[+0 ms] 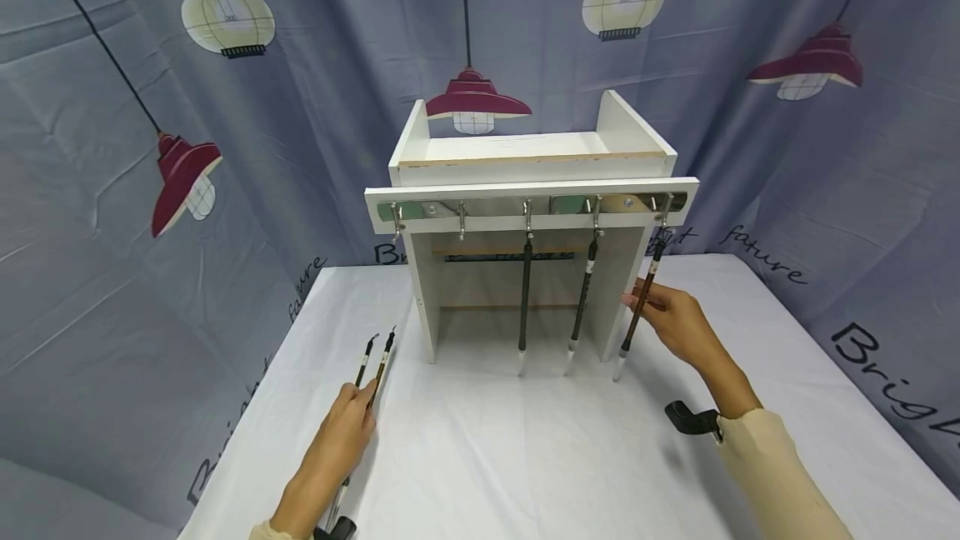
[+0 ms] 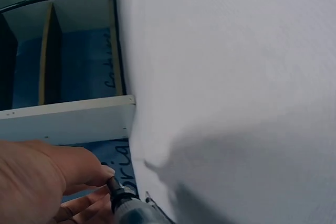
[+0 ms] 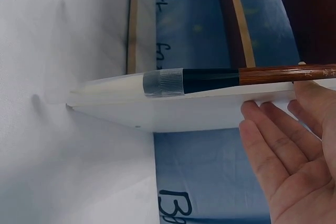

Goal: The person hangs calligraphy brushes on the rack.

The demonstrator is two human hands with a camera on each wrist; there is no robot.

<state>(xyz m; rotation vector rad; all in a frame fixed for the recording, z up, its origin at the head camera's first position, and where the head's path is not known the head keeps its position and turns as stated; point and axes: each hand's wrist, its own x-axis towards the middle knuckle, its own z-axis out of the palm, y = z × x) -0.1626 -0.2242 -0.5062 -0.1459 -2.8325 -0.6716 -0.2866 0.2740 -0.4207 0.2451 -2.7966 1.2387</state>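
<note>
My left hand (image 1: 341, 432) grips two dark writing brushes (image 1: 382, 365), their looped ends pointing up and away. In the left wrist view, a capped brush end (image 2: 139, 211) shows below the left fingers. My right hand (image 1: 678, 323) is at a brown-handled brush (image 1: 643, 307) hanging from the rightmost hook. In the right wrist view that brush (image 3: 210, 81) lies across the fingertips, its bristles under a clear cap; several fingers are extended. Two black brushes, a middle one (image 1: 526, 298) and one to its right (image 1: 585, 298), hang from other hooks.
A white wooden stand (image 1: 422, 298) bears a metal hook rail (image 1: 491, 207); its two left hooks carry no brush. White cloth (image 1: 480, 448) covers the table. A printed blue-grey curtain (image 1: 322, 107) surrounds it. Black wrist mounts (image 1: 690, 419) sit on both arms.
</note>
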